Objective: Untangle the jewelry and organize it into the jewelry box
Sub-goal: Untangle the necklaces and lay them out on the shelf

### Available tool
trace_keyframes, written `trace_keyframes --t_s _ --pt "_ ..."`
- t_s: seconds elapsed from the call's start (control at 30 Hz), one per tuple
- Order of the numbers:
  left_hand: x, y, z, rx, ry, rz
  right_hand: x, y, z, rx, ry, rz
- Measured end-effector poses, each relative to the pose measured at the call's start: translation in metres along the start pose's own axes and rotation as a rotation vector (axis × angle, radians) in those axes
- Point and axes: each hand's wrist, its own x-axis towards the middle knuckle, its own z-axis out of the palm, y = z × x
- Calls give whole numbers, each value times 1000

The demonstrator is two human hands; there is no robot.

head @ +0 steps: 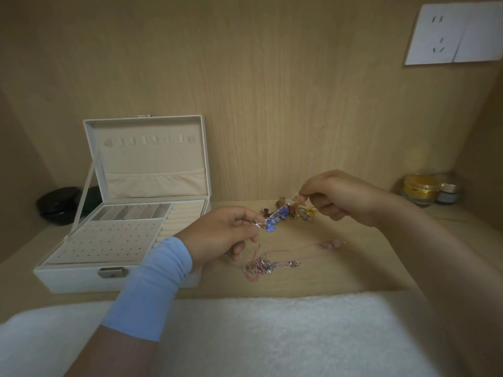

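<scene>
Fluffy white towel (272, 336), beaded wiry jewelry (280, 212)

no legible text or numbers anywhere, wall socket plate (453, 34) blank white, gold-lidded jar (420, 187) too blurred to read, jewelry box (68, 278) front plain

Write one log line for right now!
left hand: pinches blue bead chain | right hand: pinches its other end | jewelry box: open
</scene>
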Motion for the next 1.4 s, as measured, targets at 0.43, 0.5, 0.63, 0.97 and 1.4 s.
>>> trace_keyframes --t_s 0.43,0.5,0.63,0.97,1.4 --pt "6 -4 10 68 19 42 -4 7 10 -747 -210 108" --pt "7 -5 12 85 24 68 -7 1 19 -699 -173 3" --pt "9 -7 13 48 47 105 -17 -8 39 -229 -245 -162" --pt "12 -10 7 183 182 102 -9 7 44 -34 -233 -102" --pt "12 -13 8 234 144 38 3 14 48 180 -211 -92"
